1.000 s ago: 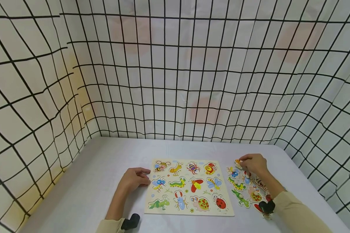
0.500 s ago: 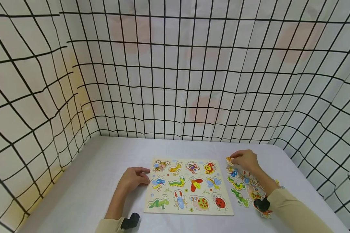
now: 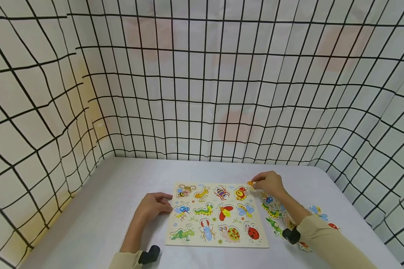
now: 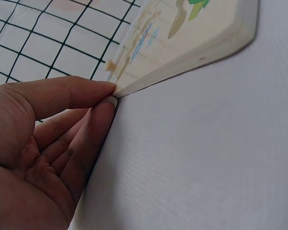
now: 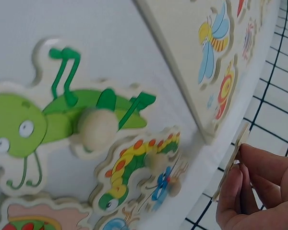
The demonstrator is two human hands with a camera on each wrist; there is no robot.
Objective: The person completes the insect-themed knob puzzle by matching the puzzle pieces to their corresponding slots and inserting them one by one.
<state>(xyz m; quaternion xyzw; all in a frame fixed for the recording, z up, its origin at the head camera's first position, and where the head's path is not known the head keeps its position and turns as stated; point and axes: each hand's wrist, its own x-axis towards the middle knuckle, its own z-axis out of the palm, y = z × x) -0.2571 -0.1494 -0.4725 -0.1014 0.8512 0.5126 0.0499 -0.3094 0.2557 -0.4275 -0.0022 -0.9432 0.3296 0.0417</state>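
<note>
My right hand (image 3: 269, 184) pinches a wooden puzzle piece (image 3: 250, 184) with orange-yellow stripes, near the board's far right corner. In the right wrist view this piece (image 5: 233, 160) is tilted nearly edge-on, so its picture is hidden. The insect puzzle board (image 3: 215, 224) lies flat, printed with bugs in rows. At its left edge my left hand (image 3: 153, 206) rests, thumb and finger tips touching the side. In the left wrist view the fingertips of that hand (image 4: 62, 129) meet the board's rim (image 4: 201, 60).
Loose knobbed pieces lie right of the board, partly under the right forearm: a grasshopper (image 5: 62, 120), a caterpillar (image 5: 129, 167), a blue-winged bug (image 3: 318, 213) and several others. A black grid on white walls (image 3: 202, 93) encloses the white table (image 3: 97, 209).
The right hand has carried the striped piece left from the pile to the board's far right corner, uncovering pieces at the right. The left hand has stayed at the board's edge.
</note>
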